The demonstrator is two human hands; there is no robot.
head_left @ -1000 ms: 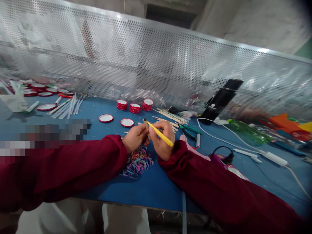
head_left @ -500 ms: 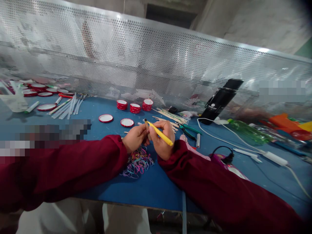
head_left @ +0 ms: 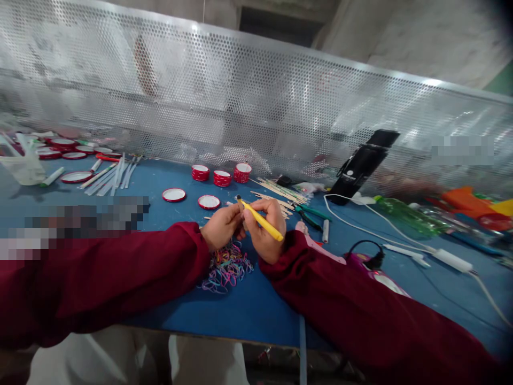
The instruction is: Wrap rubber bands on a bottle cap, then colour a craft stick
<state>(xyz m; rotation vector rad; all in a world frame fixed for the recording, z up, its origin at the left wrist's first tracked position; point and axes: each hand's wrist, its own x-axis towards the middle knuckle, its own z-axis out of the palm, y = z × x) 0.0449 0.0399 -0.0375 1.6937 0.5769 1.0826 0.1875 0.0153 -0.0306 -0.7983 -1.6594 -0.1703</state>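
My right hand (head_left: 267, 235) is closed round a yellow marker pen (head_left: 263, 223), its point slanting up and left. Facing it, my left hand (head_left: 218, 229) pinches a short wooden stick (head_left: 240, 203) with a dark top end; most of the stick is hidden by fingers. The pen's point meets or nearly meets the stick near that end; I cannot tell which. Under and just in front of my hands lies a tangled heap of coloured rubber bands (head_left: 229, 270).
Beyond my hands are red-rimmed lids (head_left: 209, 201), rolls of red tape (head_left: 222, 178) and loose wooden sticks (head_left: 276, 192). Pliers (head_left: 308, 218), a white cable (head_left: 385, 219) and a black bottle (head_left: 358, 168) lie rightward. Glue sticks (head_left: 116, 176) and a plastic cup (head_left: 24, 168) are leftward. A perforated metal panel (head_left: 256, 101) closes the back.
The yellow marker has shifted very slightly left and down with my right hand. My left hand keeps its place and its pinch on the stick.
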